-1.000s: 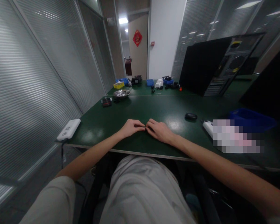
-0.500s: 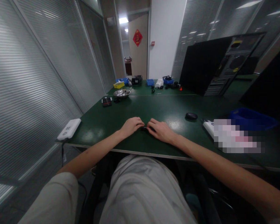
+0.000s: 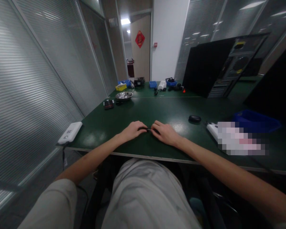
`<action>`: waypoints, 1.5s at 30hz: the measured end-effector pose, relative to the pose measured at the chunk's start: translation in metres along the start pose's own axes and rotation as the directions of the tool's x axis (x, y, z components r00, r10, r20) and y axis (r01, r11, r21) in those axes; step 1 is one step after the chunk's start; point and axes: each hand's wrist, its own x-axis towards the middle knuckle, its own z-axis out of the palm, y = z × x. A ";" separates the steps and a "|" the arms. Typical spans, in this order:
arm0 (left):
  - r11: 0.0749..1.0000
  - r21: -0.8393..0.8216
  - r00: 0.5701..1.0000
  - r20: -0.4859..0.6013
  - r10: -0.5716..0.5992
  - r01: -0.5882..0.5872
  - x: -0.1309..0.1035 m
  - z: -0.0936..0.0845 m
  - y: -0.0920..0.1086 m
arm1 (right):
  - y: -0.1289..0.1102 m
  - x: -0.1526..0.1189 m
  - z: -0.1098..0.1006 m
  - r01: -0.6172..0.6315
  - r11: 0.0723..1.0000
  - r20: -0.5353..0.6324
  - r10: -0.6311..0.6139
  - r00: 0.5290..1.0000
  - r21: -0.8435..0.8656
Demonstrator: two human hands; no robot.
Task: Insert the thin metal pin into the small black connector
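Note:
My left hand rests low over the green table near its front edge, fingers pinched at the left end of a small dark object. At the other end of it, the fingertips of my right hand are closed together. A thin light-coloured line shows between the two hands. The object is too small and too covered by the fingers to name. To the right lies a black computer mouse.
A white device sits at the left edge. Farther back are a metal bowl, a dark box and several small bins. At the right stand a blue tray, a pixelated item and a black computer case.
My hands have moved slightly apart, and a thin light line now shows between the fingertips. The left wrist has shifted a little to the left.

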 end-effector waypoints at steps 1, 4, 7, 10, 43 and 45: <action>1.000 0.023 1.000 0.003 0.000 0.000 0.000 -0.003 -0.008 | 0.000 0.000 0.000 -0.006 1.000 0.000 0.006 1.000 -0.001; 0.992 0.108 0.997 -0.028 -0.066 0.068 -0.011 -0.026 -0.046 | 0.000 0.000 -0.001 -0.009 1.000 0.000 0.009 1.000 -0.001; 0.923 0.233 0.950 -0.133 -0.281 0.306 -0.038 -0.067 -0.096 | 0.000 -0.001 -0.001 -0.001 1.000 0.001 0.001 1.000 0.008; 0.702 0.353 0.785 -0.309 -0.537 0.619 -0.074 -0.113 -0.138 | 0.001 -0.001 0.000 0.005 1.000 -0.006 -0.005 1.000 0.010; 0.504 0.380 0.630 -0.518 -0.578 0.775 -0.123 -0.147 -0.175 | 0.003 -0.002 0.000 0.016 1.000 -0.010 -0.016 1.000 0.025; 0.503 0.375 0.625 -0.524 -0.578 0.779 -0.122 -0.147 -0.175 | 0.003 -0.001 0.000 0.021 0.999 -0.003 -0.021 1.000 0.042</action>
